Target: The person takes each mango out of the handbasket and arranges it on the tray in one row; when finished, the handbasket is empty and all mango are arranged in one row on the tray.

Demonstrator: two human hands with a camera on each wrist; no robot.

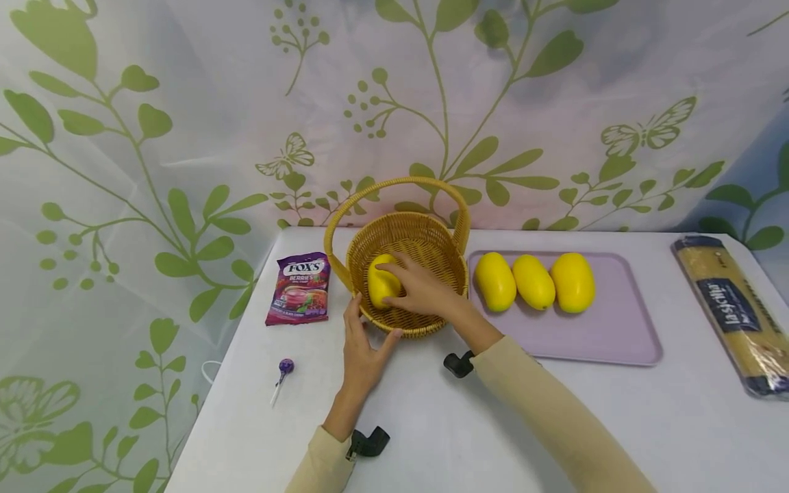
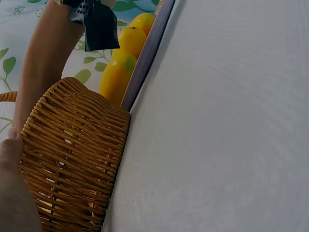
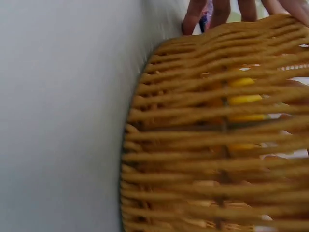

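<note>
A yellow mango (image 1: 383,282) lies inside the round wicker basket (image 1: 453,257), toward its left side. My right hand (image 1: 425,287) reaches over the front rim and grips that mango between thumb and fingers. Against the basket's front left wall, my left hand (image 1: 365,352) holds it, the thumb at the front rim and the fingers along the left side. In the left wrist view the left thumb (image 2: 12,159) touches the wicker edge. Through the weave, the right wrist view shows parts of the yellow mango (image 3: 244,101).
Three more mangoes (image 1: 533,281) lie on a lilac tray (image 1: 622,322) right of the basket. A purple Fox's candy bag (image 1: 300,289) and a lollipop (image 1: 285,368) are at left. A long plastic-wrapped pack (image 1: 733,315) lies far right. Above the basket arches its tall handle (image 1: 401,181).
</note>
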